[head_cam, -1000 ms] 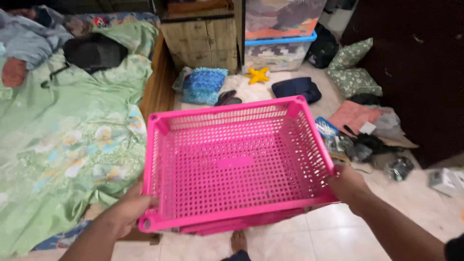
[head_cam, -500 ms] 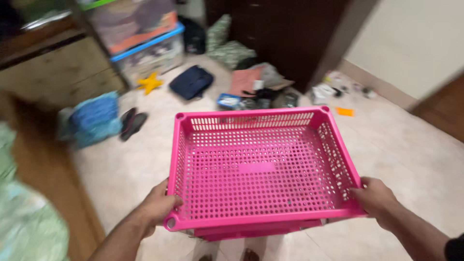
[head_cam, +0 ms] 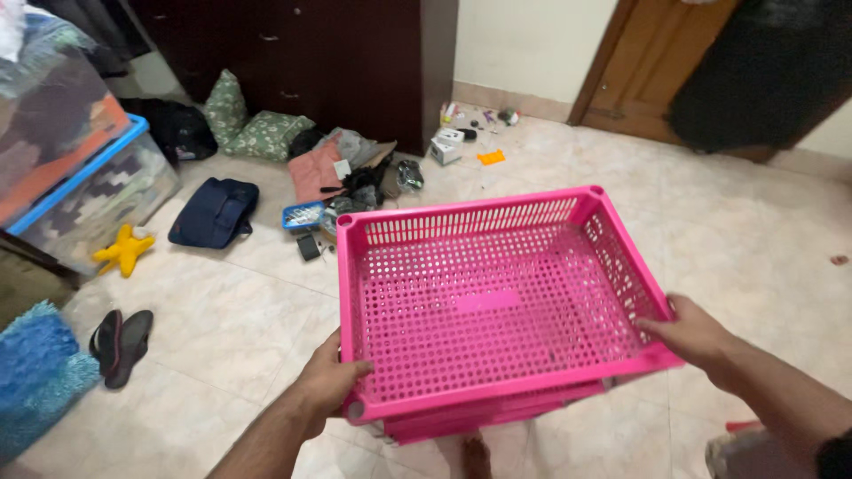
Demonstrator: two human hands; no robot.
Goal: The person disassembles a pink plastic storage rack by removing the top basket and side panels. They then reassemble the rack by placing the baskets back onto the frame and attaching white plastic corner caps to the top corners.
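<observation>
Tiled floor (head_cam: 728, 222) cluttered; left hand (head_cam: 330, 380) and right hand (head_cam: 688, 333) curl round pink basket (head_cam: 493, 306) rim corners; looks light, stiff, rim-grippable.

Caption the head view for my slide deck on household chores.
Both hands, left hand and right hand, grip the near corners of an empty pink perforated plastic crate above a tiled floor.

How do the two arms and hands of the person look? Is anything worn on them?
Both forearms are bare, with no watch, ring, bracelet or glove visible on the left hand or the right hand. Only at the lower right corner, a bit of dark sleeve shows on the right arm.
</observation>
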